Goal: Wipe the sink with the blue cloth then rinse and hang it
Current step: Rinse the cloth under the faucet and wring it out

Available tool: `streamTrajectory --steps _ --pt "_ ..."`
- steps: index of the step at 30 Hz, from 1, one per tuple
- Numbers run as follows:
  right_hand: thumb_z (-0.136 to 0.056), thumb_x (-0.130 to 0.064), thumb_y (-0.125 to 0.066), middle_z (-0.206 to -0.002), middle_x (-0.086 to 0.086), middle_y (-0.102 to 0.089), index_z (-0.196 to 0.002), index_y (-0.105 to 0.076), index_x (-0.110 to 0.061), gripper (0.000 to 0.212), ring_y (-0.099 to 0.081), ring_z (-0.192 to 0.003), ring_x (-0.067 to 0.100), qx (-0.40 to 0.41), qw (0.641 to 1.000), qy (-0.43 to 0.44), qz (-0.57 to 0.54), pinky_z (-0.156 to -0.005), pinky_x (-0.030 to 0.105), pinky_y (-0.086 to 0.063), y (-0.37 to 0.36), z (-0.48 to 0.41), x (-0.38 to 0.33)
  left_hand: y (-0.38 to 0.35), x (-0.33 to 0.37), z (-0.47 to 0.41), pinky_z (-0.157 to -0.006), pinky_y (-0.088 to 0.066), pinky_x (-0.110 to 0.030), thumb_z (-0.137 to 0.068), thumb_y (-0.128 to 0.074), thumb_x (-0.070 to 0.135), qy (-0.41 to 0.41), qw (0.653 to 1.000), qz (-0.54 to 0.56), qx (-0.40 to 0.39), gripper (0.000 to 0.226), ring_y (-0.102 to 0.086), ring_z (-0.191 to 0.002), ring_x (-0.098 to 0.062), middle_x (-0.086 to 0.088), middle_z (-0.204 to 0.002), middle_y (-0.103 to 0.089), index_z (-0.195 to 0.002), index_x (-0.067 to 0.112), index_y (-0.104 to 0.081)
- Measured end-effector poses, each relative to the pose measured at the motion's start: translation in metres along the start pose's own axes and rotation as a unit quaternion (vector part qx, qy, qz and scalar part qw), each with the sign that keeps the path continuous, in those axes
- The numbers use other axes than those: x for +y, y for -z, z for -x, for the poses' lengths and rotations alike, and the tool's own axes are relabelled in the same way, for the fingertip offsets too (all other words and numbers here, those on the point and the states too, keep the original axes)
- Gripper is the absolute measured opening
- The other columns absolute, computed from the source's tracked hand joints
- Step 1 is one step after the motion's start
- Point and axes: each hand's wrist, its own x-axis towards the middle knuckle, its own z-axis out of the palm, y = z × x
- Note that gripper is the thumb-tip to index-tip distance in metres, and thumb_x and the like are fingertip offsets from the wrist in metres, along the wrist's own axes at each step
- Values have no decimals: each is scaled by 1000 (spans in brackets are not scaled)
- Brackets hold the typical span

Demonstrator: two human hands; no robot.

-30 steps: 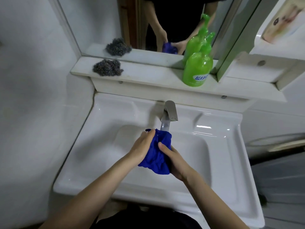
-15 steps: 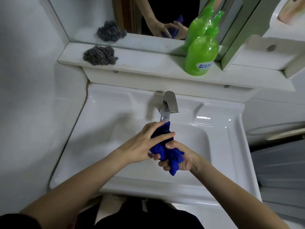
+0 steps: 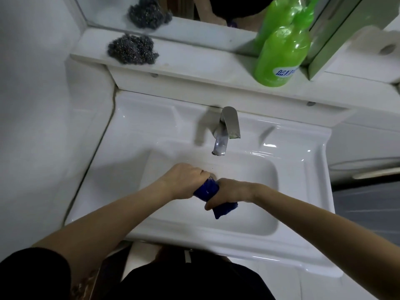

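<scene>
One sink (image 3: 134, 135), white, fills the middle, with the basin under both hands. Behind it a shelf (image 3: 194, 68) carries a green bottle (image 3: 281, 57) and a scourer (image 3: 132, 49). The tap (image 3: 227, 128) sits on the back rim with its spout over the basin; no stream that I can make out.

The cloth (image 3: 206, 189), blue, is held in the air over the basin, in front of the spout and clear of it. It is bunched into a tight roll between the two hands, and a short tail hangs out below the right one.

Handling, as a judgement: it looks wet, so heavier than when dry but light overall. It is soft with no stiffness, takes any shape, and has nothing to break. Wet fabric slides a bit, so a full fist beats a fingertip pinch. For wringing, take one fist at each end of the roll and twist opposite ways over the basin so drips land there. For hanging, probably shake it out and take a corner or an edge.

Left hand (image 3: 184, 180): fingers curled tight round the upper end, knuckles up, gripping the fabric. Right hand (image 3: 229, 191): wrapped round the lower end, fingers curled under it. The fists are close together, with only a small strip of blue showing between them. Neither hand touches the sink or tap.

The step looks like wringing after the rinse. Hanging is not yet done, and no hanging spot is in view.
</scene>
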Motion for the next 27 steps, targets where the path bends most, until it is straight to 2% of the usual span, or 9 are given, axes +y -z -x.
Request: streamTrajectory --steps 4,7,9,12,14,19,20,24,27 --pt "-71 -18 -69 -73 -1 -70 -95 -61 -13 26 -65 -68 19 107 971 38 209 -66 33 -55 3 -4 -5 12 11 -9 -63 -40 -29 -85 -60 18 105 990 29 -92 20 -62 -83 -24 1 -95 -65 -104 20 -56" --pt "-75 -23 -68 -89 1 -69 -105 -54 -15 35 -64 -80 27 194 907 96 362 -60 31 -42 10 -12 0 9 13 -16 -57 -42 -29 -80 -56 11 209 957 142 -141 5 -58 -68 -24 -2 -80 -62 -80 15 -53" --pt "-80 -26 -67 -92 6 -67 -112 -47 -9 41 -63 -80 31 256 853 150 429 -58 30 -35 14 -22 7 7 13 -20 -51 -40 -26 -77 -53 7 274 903 294 -150 11 -61 -60 -25 -7 -67 -64 -67 12 -52" --pt "-70 -20 -77 -65 6 -63 -100 -37 -8 52 -56 -50 30 349 773 239 473 -43 25 -20 14 -37 17 9 19 -22 -52 -46 -24 -68 -60 0 334 794 484 -153 7 -62 -54 -24 -10 -58 -64 -63 5 -58" --pt "-60 -14 -82 -52 5 -54 -93 -35 -9 57 -46 -37 27 379 748 268 475 -40 22 -17 9 -44 24 8 24 -21 -54 -47 -25 -64 -66 0 366 731 554 -158 9 -61 -58 -25 -12 -64 -63 -69 3 -60" --pt "-67 -3 -70 -58 6 -51 -94 -40 -10 42 -43 -46 25 432 715 331 439 -41 28 -31 -7 -60 45 -8 38 -10 -54 -45 -25 -67 -66 1 400 596 673 -179 17 -55 -61 -24 -10 -71 -58 -79 6 -55" --pt "-68 -4 -69 -60 5 -52 -94 -42 -10 38 -44 -48 25 435 711 340 436 -42 29 -34 -9 -62 48 -11 39 -9 -53 -43 -25 -67 -66 2 398 595 675 -178 16 -53 -59 -23 -10 -69 -56 -76 6 -53" --pt "-63 -4 -67 -64 6 -53 -88 -57 -10 27 -48 -52 26 444 731 289 431 -46 29 -34 -15 -65 48 -20 38 -15 -56 -47 -28 -67 -68 4 401 670 611 -130 16 -60 -61 -25 -8 -68 -60 -77 7 -55" --pt "-67 -10 -66 -68 5 -58 -96 -58 -14 31 -55 -56 28 415 822 188 342 -48 28 -35 -14 -50 42 -20 33 -16 -60 -54 -32 -66 -73 12 368 756 538 -61 38 -69 -67 -23 -4 -80 -69 -99 14 -54"
